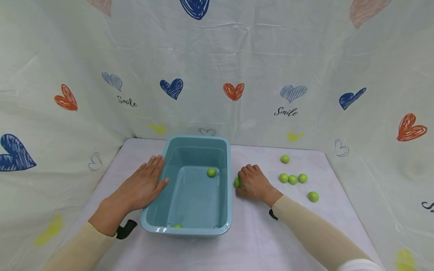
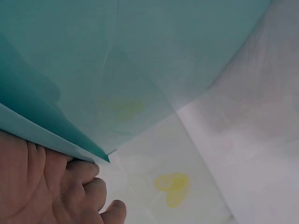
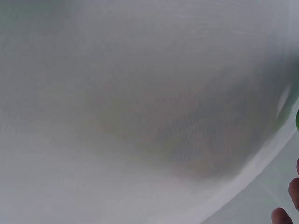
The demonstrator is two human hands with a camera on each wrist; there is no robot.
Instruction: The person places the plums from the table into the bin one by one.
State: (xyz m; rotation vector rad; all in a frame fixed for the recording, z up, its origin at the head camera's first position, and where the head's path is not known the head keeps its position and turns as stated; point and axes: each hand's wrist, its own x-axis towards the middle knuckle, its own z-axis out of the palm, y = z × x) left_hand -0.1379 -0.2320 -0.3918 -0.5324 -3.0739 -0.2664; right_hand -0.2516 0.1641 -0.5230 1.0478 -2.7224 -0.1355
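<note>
A light blue plastic basin (image 1: 190, 197) stands on the table, with one round green lime (image 1: 211, 172) toward its back right and another lime (image 1: 177, 226) partly hidden behind the front rim. My left hand (image 1: 144, 184) rests along the basin's left rim with straight fingers; in the left wrist view its fingers (image 2: 88, 186) lie against the outer side. Just right of the basin, my right hand (image 1: 254, 183) grips a lime (image 1: 237, 183) with curled fingers, low over the table. Only a sliver of that lime (image 3: 297, 121) shows in the right wrist view, beside the fingertips (image 3: 281, 216).
Several more limes lie right of my right hand: one at the back (image 1: 285, 159), a loose row (image 1: 292, 179) in the middle and one nearer (image 1: 313, 196). A white cloth covers the table (image 1: 261, 237). Behind it hangs a heart-printed curtain (image 1: 203, 56).
</note>
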